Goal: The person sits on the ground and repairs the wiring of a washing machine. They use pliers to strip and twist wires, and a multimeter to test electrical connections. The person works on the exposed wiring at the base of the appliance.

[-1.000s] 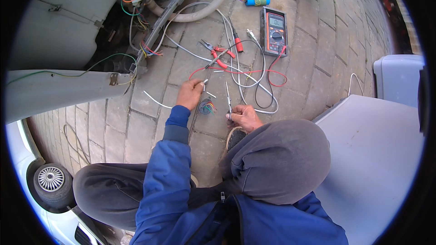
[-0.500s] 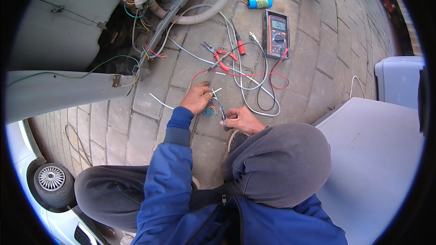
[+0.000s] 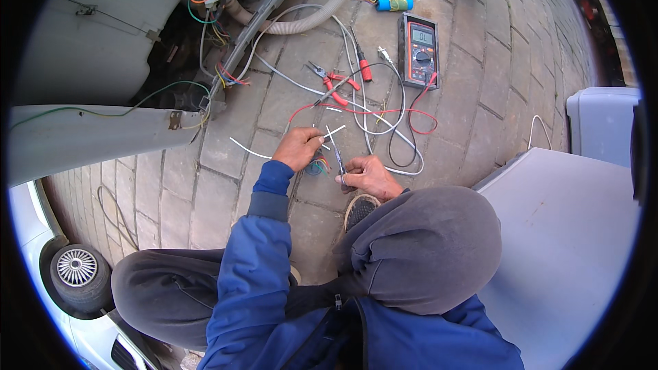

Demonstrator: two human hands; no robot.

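Note:
My left hand (image 3: 298,147) is closed, pinching a thin white length of tubing or wire (image 3: 336,131) whose end sticks out to the right. Its tail (image 3: 248,149) seems to come out on the other side of the hand. Scissors (image 3: 341,164) are held in my right hand (image 3: 370,177), their blades up against the white length just beyond my left fingertips. Short white offcuts lie on the paving close by. Below my left hand sits a small bundle of coloured wires (image 3: 317,166), partly hidden.
Red-handled pliers (image 3: 334,85), a multimeter (image 3: 420,51) with red and black leads, a grey cable (image 3: 419,157) and a blue cylinder (image 3: 393,3) lie ahead on paving. An opened appliance housing (image 3: 96,41) with loose wires stands left. A pale panel (image 3: 562,233) is at right.
Both hands have shifted slightly, the right one a little to the right with the scissors. More of the white length now sticks out past my left fingers, and a short offcut shows beneath it.

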